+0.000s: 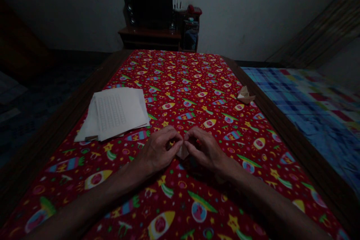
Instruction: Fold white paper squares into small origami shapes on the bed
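Note:
Both my hands meet at the middle of a table covered by a red cloth [197, 82] printed with rockets and stars. My left hand [157, 152] and my right hand [204, 148] have their fingers curled and pinched on a small folded piece of pale paper [182, 152] that lies between them on the cloth. Most of the paper is hidden under my fingers; only a small lower corner shows.
A stack of white sheets [116, 114] lies at the left of the table. A small folded paper figure [245, 95] sits near the right edge. Beyond the table stands a dark cabinet with a screen [150, 5]. A blue checked mat [306, 105] lies to the right.

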`<control>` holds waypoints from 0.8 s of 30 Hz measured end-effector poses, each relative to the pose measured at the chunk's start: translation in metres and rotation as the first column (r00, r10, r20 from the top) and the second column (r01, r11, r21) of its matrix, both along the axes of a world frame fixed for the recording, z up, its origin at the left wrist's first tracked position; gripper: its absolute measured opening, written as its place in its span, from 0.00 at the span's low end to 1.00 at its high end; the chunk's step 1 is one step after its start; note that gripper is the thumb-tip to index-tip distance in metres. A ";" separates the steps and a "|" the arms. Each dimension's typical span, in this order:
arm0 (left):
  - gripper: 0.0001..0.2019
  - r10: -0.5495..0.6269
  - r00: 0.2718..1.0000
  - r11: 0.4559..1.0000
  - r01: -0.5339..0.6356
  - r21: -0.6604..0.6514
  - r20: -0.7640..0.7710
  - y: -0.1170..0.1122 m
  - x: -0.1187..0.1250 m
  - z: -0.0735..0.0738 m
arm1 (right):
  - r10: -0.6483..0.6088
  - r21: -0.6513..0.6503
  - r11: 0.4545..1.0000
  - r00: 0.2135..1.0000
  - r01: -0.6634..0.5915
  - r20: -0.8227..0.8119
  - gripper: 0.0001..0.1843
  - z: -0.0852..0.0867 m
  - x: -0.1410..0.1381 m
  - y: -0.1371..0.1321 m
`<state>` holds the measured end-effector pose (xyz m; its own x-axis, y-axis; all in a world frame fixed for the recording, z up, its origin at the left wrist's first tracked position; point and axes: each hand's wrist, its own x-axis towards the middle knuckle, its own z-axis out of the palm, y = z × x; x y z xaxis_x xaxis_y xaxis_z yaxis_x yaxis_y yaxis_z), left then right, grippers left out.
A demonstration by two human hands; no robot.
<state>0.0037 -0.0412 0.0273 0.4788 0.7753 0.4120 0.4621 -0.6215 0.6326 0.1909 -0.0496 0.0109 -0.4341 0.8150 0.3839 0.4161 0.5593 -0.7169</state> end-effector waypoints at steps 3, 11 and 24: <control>0.04 0.010 1.000 1.000 -0.010 0.000 -0.020 0.000 0.000 0.000 | 0.004 -0.027 1.000 1.000 -0.005 -0.011 0.02 -0.001 0.000 0.001; 0.04 0.066 0.998 0.997 -0.066 0.033 -0.002 0.001 -0.006 0.001 | -0.109 -0.118 0.988 0.992 0.100 -0.071 0.02 -0.005 0.003 -0.001; 0.05 -0.017 0.999 0.994 0.022 0.109 -0.047 -0.008 -0.014 -0.016 | -0.077 0.044 0.996 0.994 0.074 0.071 0.03 -0.010 0.026 -0.017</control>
<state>-0.0099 -0.0495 0.0110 0.5137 0.7167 0.4716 0.4758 -0.6954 0.5386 0.2165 -0.0667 0.0009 -0.4000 0.8307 0.3872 0.5084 0.5526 -0.6604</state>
